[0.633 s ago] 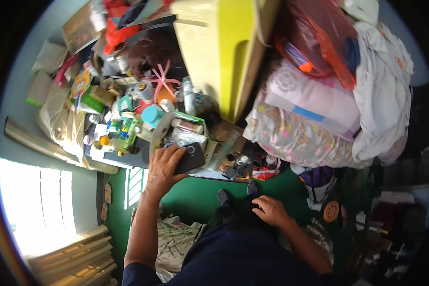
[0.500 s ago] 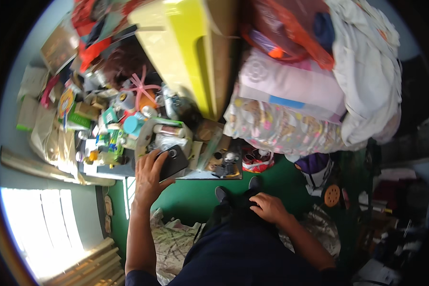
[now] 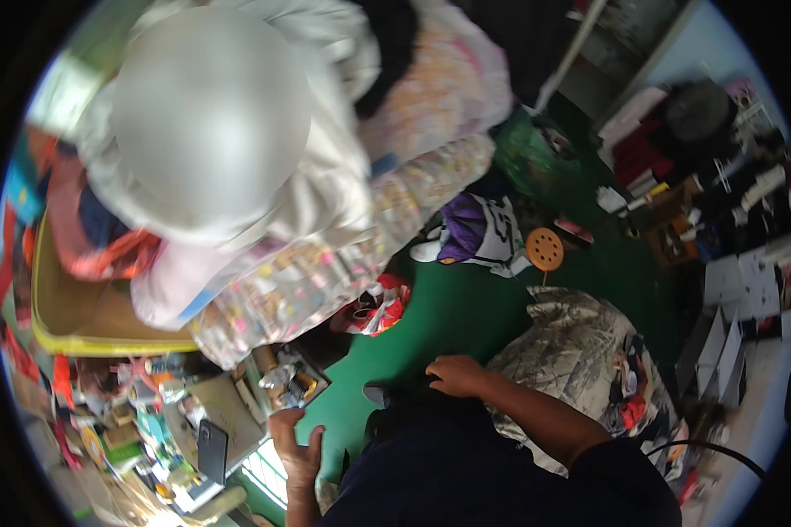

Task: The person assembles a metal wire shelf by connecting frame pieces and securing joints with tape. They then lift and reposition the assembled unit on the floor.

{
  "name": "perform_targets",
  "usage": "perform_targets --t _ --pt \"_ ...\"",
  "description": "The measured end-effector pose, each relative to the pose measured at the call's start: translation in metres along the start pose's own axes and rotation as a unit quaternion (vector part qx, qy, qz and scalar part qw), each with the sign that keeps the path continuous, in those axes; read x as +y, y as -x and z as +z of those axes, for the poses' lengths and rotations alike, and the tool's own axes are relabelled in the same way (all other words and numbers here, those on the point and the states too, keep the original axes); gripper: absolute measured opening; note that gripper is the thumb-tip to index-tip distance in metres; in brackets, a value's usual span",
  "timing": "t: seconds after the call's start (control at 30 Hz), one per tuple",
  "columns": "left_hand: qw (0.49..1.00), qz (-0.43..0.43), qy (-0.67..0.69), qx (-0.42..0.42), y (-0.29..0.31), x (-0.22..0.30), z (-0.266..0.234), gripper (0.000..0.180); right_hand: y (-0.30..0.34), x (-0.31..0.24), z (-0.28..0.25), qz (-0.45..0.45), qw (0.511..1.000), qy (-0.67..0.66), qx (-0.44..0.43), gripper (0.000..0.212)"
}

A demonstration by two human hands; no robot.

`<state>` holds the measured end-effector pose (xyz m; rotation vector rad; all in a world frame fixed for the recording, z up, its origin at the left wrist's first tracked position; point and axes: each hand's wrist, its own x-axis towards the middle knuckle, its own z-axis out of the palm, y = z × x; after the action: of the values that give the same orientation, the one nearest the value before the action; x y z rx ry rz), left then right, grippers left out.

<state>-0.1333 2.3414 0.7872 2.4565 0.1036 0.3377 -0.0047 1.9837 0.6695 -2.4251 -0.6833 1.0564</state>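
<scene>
My left hand (image 3: pixel 295 450) is beside the cluttered table at the lower left, thumb and fingers apart, with nothing in it. To its left, apart from the hand, a dark smartphone (image 3: pixel 212 451) lies at the table's edge among bottles and packets. In front of my dark clothes is my right hand (image 3: pixel 457 376). Its fingers are curled in and nothing shows in them, though the fingertips are partly hidden.
A large blurred pale round thing (image 3: pixel 211 127) looms over a stack of folded bedding (image 3: pixel 299 281). Below the bedding sits a red and white bag (image 3: pixel 380 307). Farther along the green floor (image 3: pixel 448 307) are a purple and white bag (image 3: pixel 479 228), an orange perforated disc (image 3: pixel 545 249) and a patterned cloth (image 3: pixel 554 360).
My left hand has let go of the phone, which now lies at the table's edge. The view has swung to the right, and my right hand remains near my lap.
</scene>
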Motion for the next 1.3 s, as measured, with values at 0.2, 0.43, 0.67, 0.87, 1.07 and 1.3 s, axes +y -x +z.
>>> perform_targets --t 0.2,0.43,0.67,0.87,1.07,1.3 --pt "0.985 0.072 0.032 -0.153 -0.051 0.057 0.101 0.037 0.070 0.122 0.006 0.136 0.987 -0.069 0.041 0.037" --pt "0.951 0.135 0.035 -0.276 -0.132 0.097 0.203 0.029 0.166 0.218 0.029 0.238 0.949 -0.144 0.149 0.032" --pt "0.905 0.190 0.106 -0.366 -0.203 0.149 0.307 0.028 0.200 0.247 0.065 0.345 0.876 -0.239 0.240 0.033" --pt "0.854 0.277 0.091 -0.431 -0.277 0.203 0.417 0.025 0.205 0.254 0.066 0.410 0.803 -0.351 0.252 0.040" --pt "0.815 0.289 0.106 -0.491 -0.330 0.280 0.515 0.026 0.225 0.276 0.072 0.511 0.687 -0.426 0.292 0.043" --pt "0.769 0.303 0.101 -0.554 -0.353 0.371 0.607 0.027 0.222 0.295 0.077 0.533 0.615 -0.480 0.327 0.044"
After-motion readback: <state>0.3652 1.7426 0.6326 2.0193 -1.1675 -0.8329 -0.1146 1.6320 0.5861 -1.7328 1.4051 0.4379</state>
